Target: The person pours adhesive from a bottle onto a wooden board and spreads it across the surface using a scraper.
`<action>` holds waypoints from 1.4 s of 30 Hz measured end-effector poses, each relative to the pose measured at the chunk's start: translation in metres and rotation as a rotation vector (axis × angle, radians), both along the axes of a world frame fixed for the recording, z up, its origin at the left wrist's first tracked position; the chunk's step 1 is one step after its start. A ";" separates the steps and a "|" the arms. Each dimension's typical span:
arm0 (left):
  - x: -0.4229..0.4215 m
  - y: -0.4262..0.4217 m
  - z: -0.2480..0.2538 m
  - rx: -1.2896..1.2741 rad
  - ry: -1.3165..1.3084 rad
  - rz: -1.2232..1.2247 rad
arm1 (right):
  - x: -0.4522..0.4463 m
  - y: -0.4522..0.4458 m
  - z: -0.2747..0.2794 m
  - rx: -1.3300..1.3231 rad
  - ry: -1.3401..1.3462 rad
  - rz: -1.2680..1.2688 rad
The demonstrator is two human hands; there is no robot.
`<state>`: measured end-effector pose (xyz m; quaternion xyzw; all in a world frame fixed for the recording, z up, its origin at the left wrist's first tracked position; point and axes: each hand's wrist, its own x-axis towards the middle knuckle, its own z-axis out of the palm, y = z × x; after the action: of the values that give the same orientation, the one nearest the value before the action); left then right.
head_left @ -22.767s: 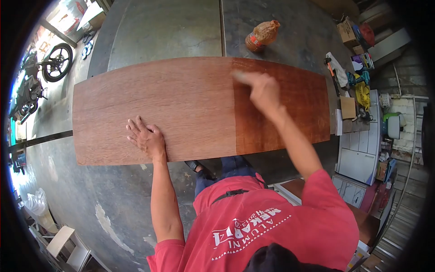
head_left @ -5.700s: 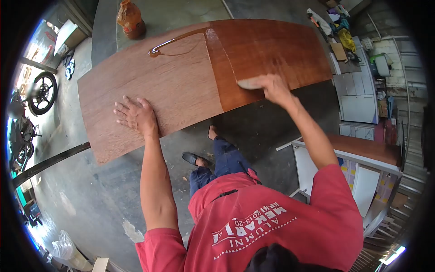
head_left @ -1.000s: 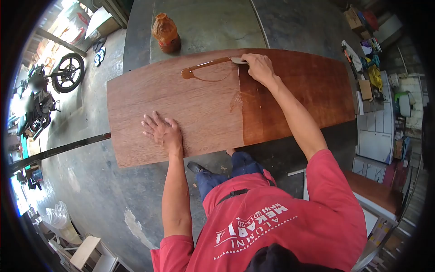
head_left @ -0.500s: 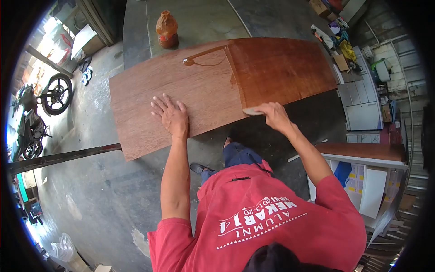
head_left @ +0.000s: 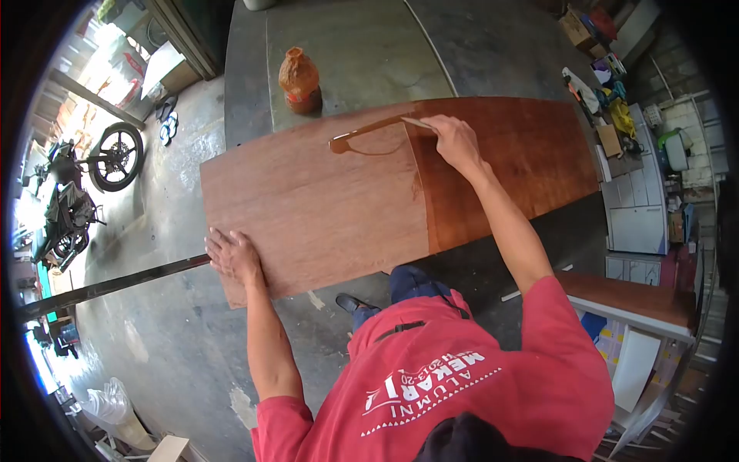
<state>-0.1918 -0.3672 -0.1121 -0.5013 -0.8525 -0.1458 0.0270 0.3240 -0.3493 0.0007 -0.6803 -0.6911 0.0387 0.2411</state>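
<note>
A large wooden board (head_left: pixel 323 208) lies in front of me, bare and pale on its left part. The right part (head_left: pixel 508 154) has a glossy reddish-brown coat. My left hand (head_left: pixel 237 258) rests flat with spread fingers at the board's lower left edge. My right hand (head_left: pixel 456 144) grips a thin, pale, flat tool (head_left: pixel 418 123) near the far edge, where coated and bare wood meet. The tool's exact kind is unclear, as my fingers cover part of it. A wet brown streak of liquid (head_left: pixel 362 137) runs left from it. Beyond the board stands a cut-down plastic bottle (head_left: pixel 300 81) with orange-brown contents.
A dark bar (head_left: pixel 115 282) reaches the board's left edge. A motorcycle (head_left: pixel 73 196) and slippers (head_left: pixel 168 127) are at the left. White cabinets (head_left: pixel 635 204) and piled tools stand at the right, with a brown-topped unit (head_left: pixel 627 300) nearer me.
My right hand has moved with the flat tool from the board's near edge to its far edge. My left hand has slid left and nearer to the corner. The view has shifted slightly.
</note>
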 end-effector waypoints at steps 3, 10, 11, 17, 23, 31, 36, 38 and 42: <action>-0.002 0.000 -0.003 0.023 0.011 -0.019 | 0.009 0.043 -0.033 0.102 -0.124 0.044; -0.003 -0.001 -0.002 0.013 0.032 -0.018 | 0.008 0.047 -0.047 0.124 -0.186 0.155; -0.003 0.000 -0.003 0.023 0.043 -0.027 | 0.009 0.050 -0.050 0.118 -0.183 0.160; -0.002 0.002 -0.002 0.055 0.046 -0.049 | 0.011 0.055 -0.060 0.163 -0.234 0.181; -0.002 0.001 0.000 0.055 0.058 -0.058 | 0.013 0.073 -0.063 0.165 -0.206 0.190; 0.000 0.000 0.001 0.066 0.061 -0.046 | 0.003 0.049 -0.055 0.177 -0.213 0.272; -0.002 0.001 -0.003 0.086 0.068 -0.057 | 0.012 0.056 -0.052 0.226 -0.174 0.079; -0.001 0.002 -0.002 0.084 0.068 -0.055 | 0.009 0.060 -0.053 0.210 -0.160 0.062; 0.000 0.000 0.000 0.063 0.046 -0.038 | -0.001 0.054 -0.054 0.113 -0.144 0.110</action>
<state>-0.1914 -0.3668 -0.1121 -0.5196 -0.8369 -0.1611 0.0597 0.3231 -0.2953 -0.0531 -0.6278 -0.7439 -0.0361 0.2263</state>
